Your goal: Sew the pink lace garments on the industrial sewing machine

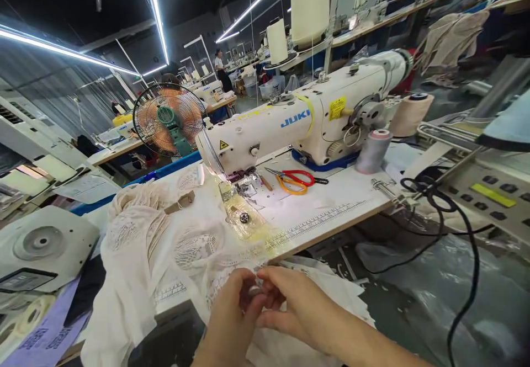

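Observation:
Just in front of the table edge, my left hand [234,306] and my right hand [292,303] meet with bent, pinched fingers. Between them shows a small round silvery piece [255,290] that looks like a sewing bobbin; the fingers hide most of it. Cream lace fabric [199,248] spreads over the table to the left of the hands and hangs down beneath them. Beyond them stands a white sewing machine [269,121], its needle area over a plate covered in clear yellowish film. A small dark round knob [244,218] sits on that film.
Red-and-orange-handled scissors [296,180] lie on the table [327,207] below the machine arm. A grey thread cone [374,152] and a peach cone [412,114] stand at right. Black cables [467,245] hang there. A fan [168,118] stands behind; a white device [45,245] is left.

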### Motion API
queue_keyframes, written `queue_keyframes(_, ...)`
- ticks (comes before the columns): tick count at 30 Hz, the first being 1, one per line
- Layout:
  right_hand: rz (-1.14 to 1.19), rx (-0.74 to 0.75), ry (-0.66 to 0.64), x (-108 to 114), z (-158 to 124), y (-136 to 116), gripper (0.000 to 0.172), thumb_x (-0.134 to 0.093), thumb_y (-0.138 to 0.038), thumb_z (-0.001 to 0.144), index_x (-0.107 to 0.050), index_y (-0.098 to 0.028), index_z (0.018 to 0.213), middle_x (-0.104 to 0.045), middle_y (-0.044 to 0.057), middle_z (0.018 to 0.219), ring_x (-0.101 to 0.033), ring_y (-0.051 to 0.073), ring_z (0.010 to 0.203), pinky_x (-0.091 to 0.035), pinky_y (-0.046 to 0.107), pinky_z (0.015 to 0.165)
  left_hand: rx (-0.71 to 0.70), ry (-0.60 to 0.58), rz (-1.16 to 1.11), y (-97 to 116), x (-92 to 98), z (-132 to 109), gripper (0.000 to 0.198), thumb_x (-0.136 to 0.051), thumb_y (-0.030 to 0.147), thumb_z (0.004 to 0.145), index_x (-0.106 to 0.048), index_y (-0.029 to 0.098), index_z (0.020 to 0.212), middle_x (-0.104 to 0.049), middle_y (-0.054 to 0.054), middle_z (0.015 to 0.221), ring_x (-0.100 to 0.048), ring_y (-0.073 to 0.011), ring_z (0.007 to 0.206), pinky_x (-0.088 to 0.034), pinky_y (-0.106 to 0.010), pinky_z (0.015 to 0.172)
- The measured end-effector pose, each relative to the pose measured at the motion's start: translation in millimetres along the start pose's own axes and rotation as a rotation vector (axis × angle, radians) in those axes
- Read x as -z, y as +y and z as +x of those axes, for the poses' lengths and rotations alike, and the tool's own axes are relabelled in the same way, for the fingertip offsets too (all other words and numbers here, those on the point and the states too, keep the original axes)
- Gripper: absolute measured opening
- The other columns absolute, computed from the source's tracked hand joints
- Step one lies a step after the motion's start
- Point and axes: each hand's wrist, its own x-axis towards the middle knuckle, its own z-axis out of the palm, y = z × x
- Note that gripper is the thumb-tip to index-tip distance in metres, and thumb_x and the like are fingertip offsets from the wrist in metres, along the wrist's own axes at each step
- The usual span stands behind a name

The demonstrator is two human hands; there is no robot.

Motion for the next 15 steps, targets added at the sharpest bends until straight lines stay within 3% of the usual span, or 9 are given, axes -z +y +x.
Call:
queue_keyframes(4, 0.023, 0.091, -0.009, 6, -2, 2, 0.009, -0.059, -0.012, 0.075, -0.062, -0.018, 0.081, -0.061, -0.001, 0.070, -0.057, 0.013, 0.064, -0.040, 0.020, 0.059, 0.094, -0.013, -0.275, -1, -9.8, -2, 0.019, -0.060, 0.023, 0.073, -0.049, 0.021, 0.088, -0.058, 0.001, 0.075, -0.058, -0.0133, 0.065, -0.047, -0.025, 0.058)
queue_keyframes(6, -0.028, 0.165, -0.012, 10, -3, 5, 0.018, -0.047, -0.010, 0.079, -0.062, -0.018, 0.074, -0.061, -0.001, 0.067, -0.055, 0.012, 0.063, -0.039, 0.020, 0.060, 0.125, -0.029, -0.384, -2, -11.7, 1, 0.021, -0.060, 0.025, 0.072, -0.046, 0.021, 0.087, -0.057, 0.001, 0.076, -0.057, -0.0114, 0.060, -0.047, -0.024, 0.054)
queue_keyframes(8, -0.084, 0.161, 0.024, 15, -5, 11, 0.021, -0.044, -0.013, 0.081, -0.059, -0.019, 0.067, -0.060, -0.001, 0.065, -0.055, 0.013, 0.062, -0.038, 0.021, 0.059, 0.104, -0.073, -0.342, 0, -6.1, 9, 0.024, -0.060, 0.025, 0.071, -0.045, 0.021, 0.089, -0.057, -0.001, 0.080, -0.059, -0.0126, 0.062, -0.049, -0.025, 0.057)
queue_keyframes(10, -0.110, 0.103, 0.095, 19, -6, 19, 0.019, -0.046, -0.019, 0.082, -0.057, -0.019, 0.066, -0.060, -0.001, 0.064, -0.055, 0.014, 0.063, -0.037, 0.022, 0.058, 0.033, -0.130, -0.033, 8, 6.4, 25, 0.018, -0.054, 0.025, 0.075, -0.046, 0.021, 0.090, -0.060, -0.003, 0.081, -0.060, -0.0146, 0.067, -0.049, -0.026, 0.058)
queue_keyframes(12, -0.094, 0.073, 0.150, 21, -9, 28, 0.017, -0.046, -0.024, 0.083, -0.056, -0.020, 0.069, -0.059, -0.001, 0.063, -0.056, 0.015, 0.062, -0.039, 0.022, 0.057, -0.041, -0.127, 0.492, 20, 20.6, 49, 0.012, -0.041, 0.023, 0.084, -0.051, 0.021, 0.091, -0.062, -0.004, 0.084, -0.059, -0.0150, 0.071, -0.048, -0.026, 0.060)
queue_keyframes(15, -0.047, 0.060, 0.186, 23, -12, 38, 0.018, -0.045, -0.029, 0.085, -0.056, -0.021, 0.072, -0.058, -0.001, 0.063, -0.057, 0.015, 0.061, -0.042, 0.022, 0.058, -0.077, -0.077, 0.724, 31, 31.2, 93, 0.025, -0.041, 0.015, 0.084, -0.055, 0.022, 0.103, -0.059, -0.007, 0.102, -0.057, -0.0189, 0.083, -0.045, -0.031, 0.072)
